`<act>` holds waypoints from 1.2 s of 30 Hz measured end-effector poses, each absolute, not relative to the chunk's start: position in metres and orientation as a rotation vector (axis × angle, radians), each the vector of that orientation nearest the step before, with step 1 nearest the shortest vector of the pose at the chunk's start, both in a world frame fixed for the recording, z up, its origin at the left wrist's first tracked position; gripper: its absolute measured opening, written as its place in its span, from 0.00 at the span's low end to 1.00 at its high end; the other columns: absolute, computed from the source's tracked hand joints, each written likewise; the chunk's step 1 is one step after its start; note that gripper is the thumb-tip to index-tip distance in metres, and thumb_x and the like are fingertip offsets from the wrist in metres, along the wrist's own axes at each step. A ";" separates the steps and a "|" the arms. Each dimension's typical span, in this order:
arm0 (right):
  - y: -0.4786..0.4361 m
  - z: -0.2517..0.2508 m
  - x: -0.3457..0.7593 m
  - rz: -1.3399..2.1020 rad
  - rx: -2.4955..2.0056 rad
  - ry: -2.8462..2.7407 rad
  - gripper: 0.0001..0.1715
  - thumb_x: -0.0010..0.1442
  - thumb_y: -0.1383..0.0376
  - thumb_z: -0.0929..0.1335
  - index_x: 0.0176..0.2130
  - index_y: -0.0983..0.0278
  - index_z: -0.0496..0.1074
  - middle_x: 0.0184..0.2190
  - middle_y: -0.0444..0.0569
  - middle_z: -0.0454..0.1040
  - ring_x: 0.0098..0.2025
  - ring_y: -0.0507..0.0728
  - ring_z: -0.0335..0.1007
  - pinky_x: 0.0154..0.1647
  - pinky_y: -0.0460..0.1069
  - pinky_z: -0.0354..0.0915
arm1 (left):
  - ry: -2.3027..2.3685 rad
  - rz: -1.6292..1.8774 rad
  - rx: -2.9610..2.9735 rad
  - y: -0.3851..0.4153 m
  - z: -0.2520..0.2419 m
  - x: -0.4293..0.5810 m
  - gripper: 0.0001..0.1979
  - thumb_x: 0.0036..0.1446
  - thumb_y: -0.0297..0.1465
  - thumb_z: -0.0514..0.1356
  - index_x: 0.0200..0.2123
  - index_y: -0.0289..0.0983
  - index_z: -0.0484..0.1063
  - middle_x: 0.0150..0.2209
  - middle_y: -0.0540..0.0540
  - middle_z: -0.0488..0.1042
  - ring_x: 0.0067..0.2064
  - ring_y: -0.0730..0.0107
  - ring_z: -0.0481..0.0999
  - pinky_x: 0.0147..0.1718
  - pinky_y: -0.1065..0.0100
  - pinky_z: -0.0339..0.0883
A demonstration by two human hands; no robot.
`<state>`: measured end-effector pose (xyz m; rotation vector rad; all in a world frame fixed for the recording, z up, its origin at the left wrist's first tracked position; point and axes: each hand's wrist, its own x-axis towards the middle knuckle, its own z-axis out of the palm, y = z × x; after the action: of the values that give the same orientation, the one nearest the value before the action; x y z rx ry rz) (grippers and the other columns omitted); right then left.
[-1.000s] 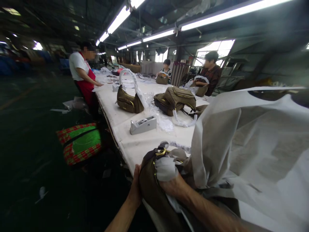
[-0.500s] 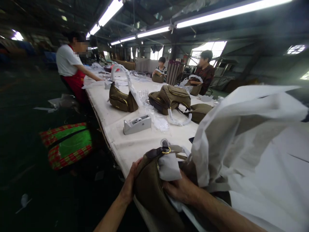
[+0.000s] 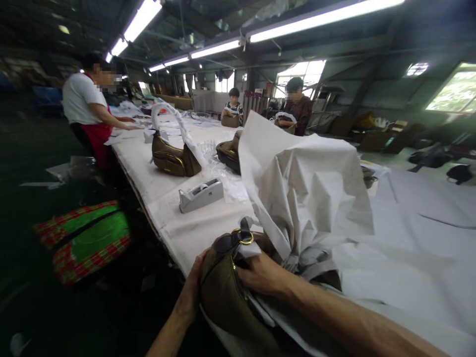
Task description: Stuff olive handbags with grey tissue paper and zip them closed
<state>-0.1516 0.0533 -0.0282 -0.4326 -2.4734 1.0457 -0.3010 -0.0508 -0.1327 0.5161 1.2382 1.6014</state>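
An olive-brown handbag (image 3: 226,297) with a gold zipper and a gold ring (image 3: 246,237) is at the table's near edge. My left hand (image 3: 189,290) grips its left side, the fingertips hidden behind the fabric. Inside the zipped opening is my right hand (image 3: 258,275), its fingers out of sight. A bit of white paper (image 3: 251,249) shows above that hand, at the opening. Just beyond my right forearm, a large crumpled sheet of white paper (image 3: 316,183) stands up from the table, partly over a dark bag part.
A grey tape dispenser (image 3: 203,194) stands on the white-covered table (image 3: 163,208). Beyond it are a finished-looking handbag (image 3: 174,157) with a wrapped strap and another bag (image 3: 228,151). Three people work farther off. A green and red plaid bag (image 3: 89,235) lies low at left.
My right hand has pushed deeper into the handbag, and less of the white paper shows at its opening. The large sheet has shifted left and folded down. The view has turned right.
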 end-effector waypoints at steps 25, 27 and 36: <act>0.059 -0.021 -0.116 0.632 -0.299 -2.870 0.30 0.45 0.70 0.71 0.50 0.63 0.69 0.43 0.55 0.75 0.46 0.64 0.71 0.47 0.53 0.67 | 1.735 1.432 1.361 -0.041 -0.051 -0.290 0.20 0.54 0.44 0.60 0.45 0.38 0.67 0.44 0.45 0.75 0.49 0.57 0.72 0.46 0.63 0.68; 0.064 -0.028 -0.118 0.777 -0.235 -2.664 0.24 0.48 0.73 0.69 0.47 0.62 0.71 0.49 0.52 0.72 0.54 0.61 0.66 0.56 0.49 0.61 | 1.722 1.420 1.377 -0.041 -0.053 -0.290 0.19 0.54 0.44 0.61 0.45 0.39 0.67 0.44 0.45 0.75 0.48 0.58 0.73 0.46 0.64 0.68; 0.074 -0.037 -0.159 1.105 -0.025 -2.909 0.19 0.46 0.77 0.68 0.41 0.72 0.71 0.38 0.51 0.74 0.42 0.56 0.70 0.42 0.43 0.66 | 1.652 1.383 1.403 -0.030 -0.056 -0.288 0.21 0.53 0.45 0.61 0.45 0.39 0.66 0.49 0.44 0.73 0.50 0.57 0.73 0.52 0.61 0.66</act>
<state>-0.1590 0.0739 -0.0375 -0.0250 -2.9086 1.1049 -0.2885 -0.0300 -0.0560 1.4033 1.6521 1.3832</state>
